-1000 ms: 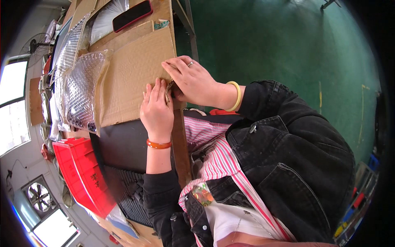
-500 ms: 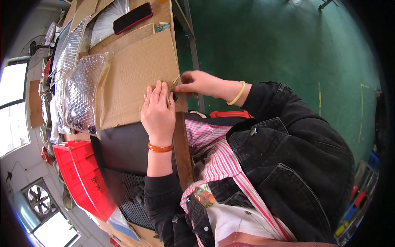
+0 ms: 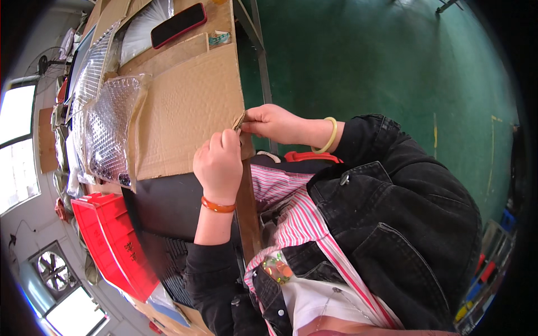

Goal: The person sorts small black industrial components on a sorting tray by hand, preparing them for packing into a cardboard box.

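Note:
A brown cardboard sheet [image 3: 188, 106] lies on the workbench, its near right corner bent and frayed. My right hand [image 3: 276, 122], with a pale yellow bangle at the wrist, pinches that corner from the right, beyond the bench edge. Against the same corner, my left hand [image 3: 217, 162] has its fingers curled in and closed on the cardboard; an orange-brown bangle circles that wrist. The fingertips of both hands are partly hidden, and the hands nearly meet. Under the sheet's near edge and my left wrist is a flat black surface [image 3: 165, 204].
Clear bubble wrap [image 3: 115, 126] lies along the sheet's left side. A phone with a red edge [image 3: 179, 26] rests farther back on the bench. Left of the black surface stands a red plastic crate [image 3: 109, 241]. The green floor [image 3: 364, 61] spreads to the right.
My left hand has gone from fingers stretched flat on the cardboard to fingers curled at its corner. My right hand has moved slightly down and right, now pinching the corner.

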The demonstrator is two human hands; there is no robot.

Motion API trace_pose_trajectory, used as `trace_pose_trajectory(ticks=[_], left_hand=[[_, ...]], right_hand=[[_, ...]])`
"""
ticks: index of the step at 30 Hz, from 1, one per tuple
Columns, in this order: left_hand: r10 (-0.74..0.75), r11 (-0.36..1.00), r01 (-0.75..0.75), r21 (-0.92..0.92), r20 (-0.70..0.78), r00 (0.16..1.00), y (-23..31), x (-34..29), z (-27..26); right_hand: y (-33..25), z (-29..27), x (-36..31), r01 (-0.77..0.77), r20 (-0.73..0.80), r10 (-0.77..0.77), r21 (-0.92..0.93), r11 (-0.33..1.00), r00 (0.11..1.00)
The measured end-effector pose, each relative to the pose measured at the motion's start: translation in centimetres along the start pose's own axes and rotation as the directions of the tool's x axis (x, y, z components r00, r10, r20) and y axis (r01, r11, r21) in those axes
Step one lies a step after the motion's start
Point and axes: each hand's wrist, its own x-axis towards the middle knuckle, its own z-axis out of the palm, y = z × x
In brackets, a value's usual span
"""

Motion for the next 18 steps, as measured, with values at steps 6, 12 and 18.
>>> trace_pose_trajectory(ticks=[6,12,18], left_hand=[[-0.092,0.913,0.107,-0.394,0.058,0.994,-0.7,-0.1,-0.8],[-0.198,0.841,0.193,-0.506,0.045,0.979,-0.9,0.0,-1.6],[-0.227,0.864,0.211,-0.458,0.019,0.974,-0.7,0.0,-1.1]], right_hand=[[2.9,0.5,0.7,-0.152,0.106,0.128,0.261,0.953,0.986],[2.7,0.4,-0.2,-0.213,0.131,0.179,0.322,0.923,0.975],[2.4,0.5,0.6,-0.194,0.114,0.164,0.356,0.914,0.98]])
